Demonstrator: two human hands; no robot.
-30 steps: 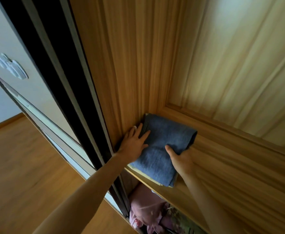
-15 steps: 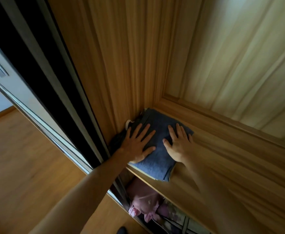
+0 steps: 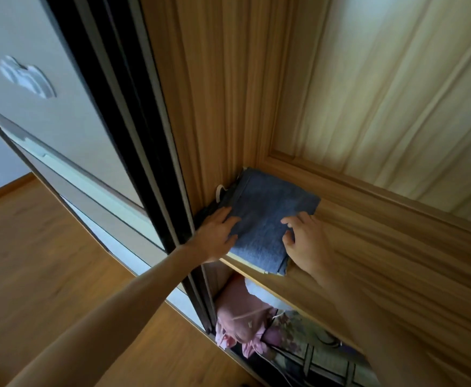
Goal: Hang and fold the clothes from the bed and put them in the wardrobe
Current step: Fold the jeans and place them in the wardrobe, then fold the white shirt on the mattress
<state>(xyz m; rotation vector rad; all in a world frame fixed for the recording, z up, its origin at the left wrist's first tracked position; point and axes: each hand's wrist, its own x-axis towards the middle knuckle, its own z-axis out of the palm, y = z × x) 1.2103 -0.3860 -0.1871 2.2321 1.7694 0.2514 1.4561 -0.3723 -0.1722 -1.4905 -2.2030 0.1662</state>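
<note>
Folded blue cloth [image 3: 265,219] lies in the shelf [image 3: 382,247] corner; left hand [image 3: 217,236] rests flat on it, grip relaxed; right hand [image 3: 307,241] touches its edge, fingers loosely bent, holding nothing.

Soft daylight falls on the wardrobe's back panel [image 3: 396,93], brightest toward the upper right, with a pale sheen on the wood grain. The side wall [image 3: 214,93] is dimmer and warmer. The compartment under the shelf [image 3: 368,247] lies in shadow. The door track [image 3: 122,107] is nearly black. Wide-angle bending curves straight edges near the frame's borders. The door's white ornament [image 3: 27,76] is smeared by motion blur, and both forearms are soft.
</note>
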